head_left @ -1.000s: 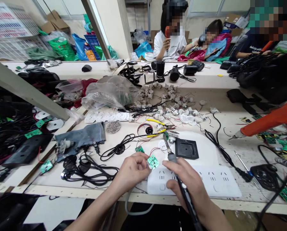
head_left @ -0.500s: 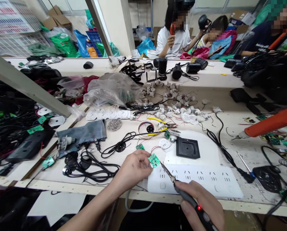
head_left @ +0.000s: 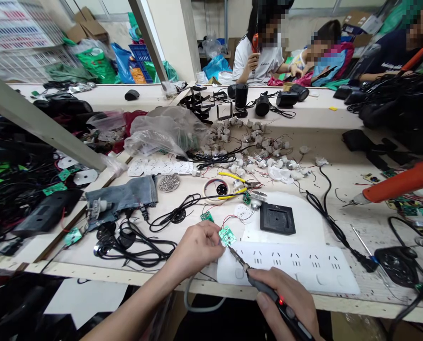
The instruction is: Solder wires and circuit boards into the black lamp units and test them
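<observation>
My left hand [head_left: 196, 247] pinches a small green circuit board [head_left: 227, 235] just above the near end of a white power strip [head_left: 304, 267]. My right hand [head_left: 286, 303] grips a dark soldering iron [head_left: 268, 291] with a red light on its handle. The iron's metal tip points up and left and reaches the board's lower edge. Thin red wires run from the board toward a small white disc [head_left: 242, 213] and a second green board [head_left: 207, 217] on the bench.
A black square pad [head_left: 277, 219], yellow-handled cutters [head_left: 238, 185], a tape ring [head_left: 215, 187], black cables [head_left: 140, 239] and a heap of small motors [head_left: 254, 151] lie on the bench. An orange tool [head_left: 399, 184] juts in at right. Other people sit at the far table.
My right hand drew back toward the bench edge and swung the iron's tip from pointing away to touching the green board. My left hand kept hold of the board.
</observation>
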The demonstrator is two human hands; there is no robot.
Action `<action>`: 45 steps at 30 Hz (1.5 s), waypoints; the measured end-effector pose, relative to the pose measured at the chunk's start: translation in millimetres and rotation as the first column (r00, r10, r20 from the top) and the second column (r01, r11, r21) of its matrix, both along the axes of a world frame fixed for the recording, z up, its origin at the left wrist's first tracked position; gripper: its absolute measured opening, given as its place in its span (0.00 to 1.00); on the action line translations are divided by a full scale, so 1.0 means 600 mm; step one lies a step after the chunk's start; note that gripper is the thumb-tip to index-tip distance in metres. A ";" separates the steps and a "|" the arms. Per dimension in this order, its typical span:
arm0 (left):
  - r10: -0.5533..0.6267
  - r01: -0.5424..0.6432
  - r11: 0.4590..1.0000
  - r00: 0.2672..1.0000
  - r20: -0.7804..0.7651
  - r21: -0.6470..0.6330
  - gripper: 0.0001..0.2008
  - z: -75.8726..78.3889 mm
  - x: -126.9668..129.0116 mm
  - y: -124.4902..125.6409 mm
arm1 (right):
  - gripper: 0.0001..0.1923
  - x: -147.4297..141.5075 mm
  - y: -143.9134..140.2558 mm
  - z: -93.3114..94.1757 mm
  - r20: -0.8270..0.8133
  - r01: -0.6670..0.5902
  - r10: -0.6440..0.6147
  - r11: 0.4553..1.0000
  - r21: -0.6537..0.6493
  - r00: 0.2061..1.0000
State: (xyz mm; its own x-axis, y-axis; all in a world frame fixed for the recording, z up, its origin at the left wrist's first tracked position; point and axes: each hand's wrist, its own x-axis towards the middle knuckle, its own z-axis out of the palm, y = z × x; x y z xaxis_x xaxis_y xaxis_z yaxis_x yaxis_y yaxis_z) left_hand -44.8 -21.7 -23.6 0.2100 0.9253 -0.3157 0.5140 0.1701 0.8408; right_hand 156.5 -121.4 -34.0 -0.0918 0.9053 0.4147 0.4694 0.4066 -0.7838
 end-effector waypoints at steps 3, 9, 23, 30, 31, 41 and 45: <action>-0.009 0.009 1.000 1.000 -0.001 0.006 0.05 0.000 0.000 0.001 | 0.11 0.007 0.005 -0.001 0.030 -0.030 0.030 1.000 0.001 0.999; -0.008 0.008 1.000 1.000 0.002 -0.008 0.05 0.000 0.000 0.001 | 0.13 0.023 0.018 0.003 0.106 -0.137 0.132 0.990 0.040 0.986; -0.014 0.014 1.000 1.000 -0.006 -0.018 0.04 0.002 0.002 0.003 | 0.11 -0.006 0.011 -0.002 -0.042 -0.014 0.016 0.999 0.043 0.999; -0.017 0.017 1.000 1.000 -0.003 -0.018 0.04 0.000 0.002 0.001 | 0.14 -0.006 0.010 -0.008 -0.041 -0.072 0.076 0.993 0.091 0.996; -0.017 0.017 1.000 1.000 -0.003 -0.019 0.04 0.001 0.003 0.002 | 0.14 -0.006 0.010 -0.008 -0.036 -0.076 0.080 0.992 0.103 0.996; -0.015 0.015 1.000 1.000 0.006 -0.014 0.05 -0.001 0.002 0.001 | 0.15 -0.005 0.014 -0.004 0.018 -0.079 0.077 0.981 0.177 0.997; 0.000 0.000 1.000 1.000 0.022 -0.021 0.04 -0.004 0.001 0.000 | 0.14 -0.006 0.014 -0.003 -0.024 -0.086 0.091 0.983 0.163 0.996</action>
